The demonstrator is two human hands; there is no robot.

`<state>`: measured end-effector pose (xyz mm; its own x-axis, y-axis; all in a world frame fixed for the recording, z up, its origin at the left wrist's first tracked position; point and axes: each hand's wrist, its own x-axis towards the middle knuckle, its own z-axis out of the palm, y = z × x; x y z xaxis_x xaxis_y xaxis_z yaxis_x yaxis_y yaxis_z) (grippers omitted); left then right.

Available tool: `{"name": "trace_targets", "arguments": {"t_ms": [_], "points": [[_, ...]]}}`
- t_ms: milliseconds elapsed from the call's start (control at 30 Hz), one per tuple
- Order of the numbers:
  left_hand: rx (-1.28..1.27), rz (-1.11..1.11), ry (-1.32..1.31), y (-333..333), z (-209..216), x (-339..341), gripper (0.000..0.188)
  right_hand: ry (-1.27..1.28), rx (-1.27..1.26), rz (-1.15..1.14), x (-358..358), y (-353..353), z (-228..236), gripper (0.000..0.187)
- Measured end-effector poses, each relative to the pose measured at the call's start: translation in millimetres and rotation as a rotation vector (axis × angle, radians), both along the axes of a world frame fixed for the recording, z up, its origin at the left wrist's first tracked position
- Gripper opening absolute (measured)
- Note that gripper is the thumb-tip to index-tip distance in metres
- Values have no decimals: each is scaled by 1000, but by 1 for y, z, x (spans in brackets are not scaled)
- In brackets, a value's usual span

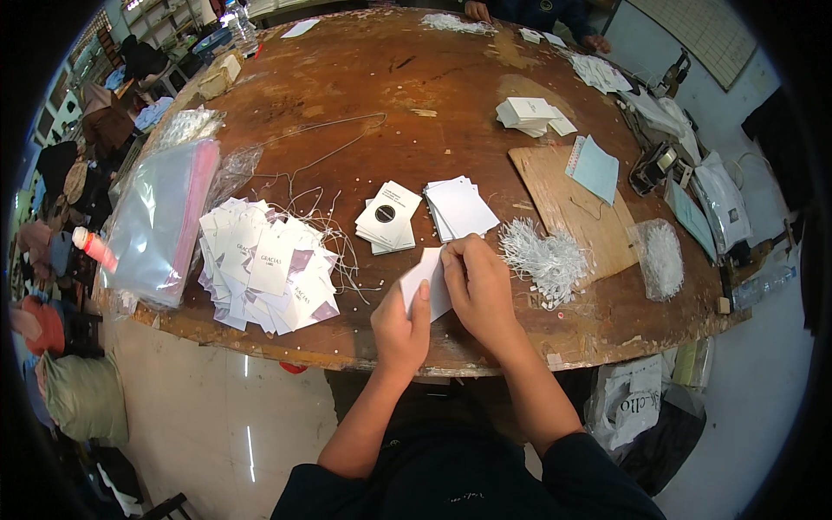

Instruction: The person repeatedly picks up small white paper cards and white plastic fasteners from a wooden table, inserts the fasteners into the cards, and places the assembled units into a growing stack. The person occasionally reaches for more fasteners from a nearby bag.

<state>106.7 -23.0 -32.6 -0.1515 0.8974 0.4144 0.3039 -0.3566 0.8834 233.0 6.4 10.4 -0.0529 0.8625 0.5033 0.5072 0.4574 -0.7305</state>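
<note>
Close to the table's near edge, my left hand point(403, 332) grips white card tags point(425, 284), thumb across their face. The fingers of my right hand point(478, 284) are pinched together at the tags' upper right corner; whether a string is between them is too small to tell. Just beyond lie a stack of plain white cards point(460, 209) and a stack of printed cards with a black circle point(388, 214). A bundle of white tag strings point(544, 260) lies right of my right hand. Left of my left hand spreads a heap of printed tags point(269, 269) with strings trailing from it.
Clear plastic bags point(160, 217) lie at the table's left edge beside a red-capped bottle point(94, 249). At right are a wooden board point(579, 208), a light blue card point(594, 170) and a bag of strings point(660, 259). Another person's hand point(596, 42) rests at the far side.
</note>
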Motion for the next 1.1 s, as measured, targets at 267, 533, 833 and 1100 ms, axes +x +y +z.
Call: {"name": "trace_targets", "arguments": {"t_ms": [267, 533, 833, 1100], "points": [[425, 44, 583, 13, 10, -14, 43, 638, -653, 97, 18, 1, 14, 12], [584, 92, 803, -5, 6, -30, 31, 471, -589, 42, 35, 20, -2, 22], [-71, 564, 1056, 23, 16, -120, 33, -412, -63, -296, 47, 63, -15, 28], [81, 278, 800, 66, 27, -62, 49, -589, -100, -396, 40, 54, -33, 41]]}}
